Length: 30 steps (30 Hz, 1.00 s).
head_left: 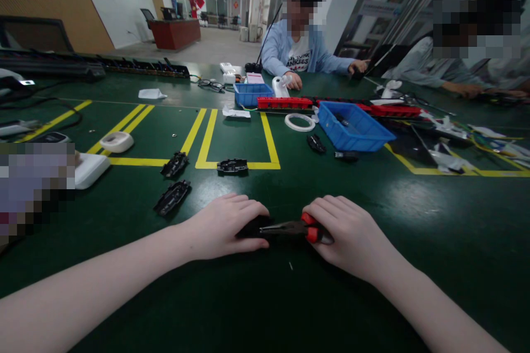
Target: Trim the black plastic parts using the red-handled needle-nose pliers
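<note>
So the landmark here is the pair of red-handled pliers lying low in the middle of the green table, long axis running straight left-right, nose to the left, handles to the right. Far left of the pliers there's a white oval piece, then three black plastic shells up and left of them. The left hand sits right at the nose end, fingers curled down over a small black part the nose seems to bite into, can't tell exactly what it is. The right hand is at the other end, fingers wrapped around the red handles, gripping them. Both hands are equally close, one per end. Up and right of the pliers is a blue bin, and beyond it co-workers sit across the table
</note>
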Tool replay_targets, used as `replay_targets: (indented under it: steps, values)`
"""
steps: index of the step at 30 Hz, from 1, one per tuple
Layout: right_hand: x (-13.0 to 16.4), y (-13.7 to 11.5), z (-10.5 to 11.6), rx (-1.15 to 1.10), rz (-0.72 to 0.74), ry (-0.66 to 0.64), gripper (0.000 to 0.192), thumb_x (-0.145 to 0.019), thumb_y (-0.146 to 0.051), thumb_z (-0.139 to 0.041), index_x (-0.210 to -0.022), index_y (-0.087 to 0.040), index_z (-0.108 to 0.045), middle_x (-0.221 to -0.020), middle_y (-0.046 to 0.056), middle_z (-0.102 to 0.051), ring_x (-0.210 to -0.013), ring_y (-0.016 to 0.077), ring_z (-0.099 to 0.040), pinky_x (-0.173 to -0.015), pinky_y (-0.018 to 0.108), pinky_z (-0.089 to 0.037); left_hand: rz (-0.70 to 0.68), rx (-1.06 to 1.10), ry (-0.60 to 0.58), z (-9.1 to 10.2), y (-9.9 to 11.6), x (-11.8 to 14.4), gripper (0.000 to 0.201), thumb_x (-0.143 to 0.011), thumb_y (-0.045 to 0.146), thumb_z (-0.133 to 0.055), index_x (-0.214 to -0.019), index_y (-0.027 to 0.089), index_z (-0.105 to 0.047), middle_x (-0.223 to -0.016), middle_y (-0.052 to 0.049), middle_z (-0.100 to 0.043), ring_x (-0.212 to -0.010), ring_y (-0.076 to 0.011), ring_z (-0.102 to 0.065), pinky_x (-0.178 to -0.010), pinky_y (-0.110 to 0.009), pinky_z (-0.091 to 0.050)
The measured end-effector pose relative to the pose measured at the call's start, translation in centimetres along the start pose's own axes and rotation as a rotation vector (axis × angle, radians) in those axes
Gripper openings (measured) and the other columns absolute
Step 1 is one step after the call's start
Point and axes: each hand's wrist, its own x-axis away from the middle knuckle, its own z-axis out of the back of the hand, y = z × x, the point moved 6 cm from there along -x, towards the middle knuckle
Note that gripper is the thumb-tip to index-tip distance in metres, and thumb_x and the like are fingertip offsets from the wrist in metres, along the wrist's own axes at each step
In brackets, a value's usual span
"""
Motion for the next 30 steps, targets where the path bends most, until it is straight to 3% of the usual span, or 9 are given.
replay_targets:
  steps: [30]
  values:
    - [-0.06,0.50,-0.18,-0.038,-0.020,-0.039,0.021,-0.070,-0.014,-0.059,-0.090,-0.019,-0.062,-0.085,0.004,-0.066,-0.075,0.0191,-0.059,-0.067,0.033,-0.046,-0.041,-0.018,0.006,-0.13,0.03,-0.09,0.034,-0.091,0.044,-0.063,-0.114,0.019,-0.056,-0.103,-0.002,-0.066,-0.091,-0.0186,-0.062,-0.080,-0.032,-0.045]
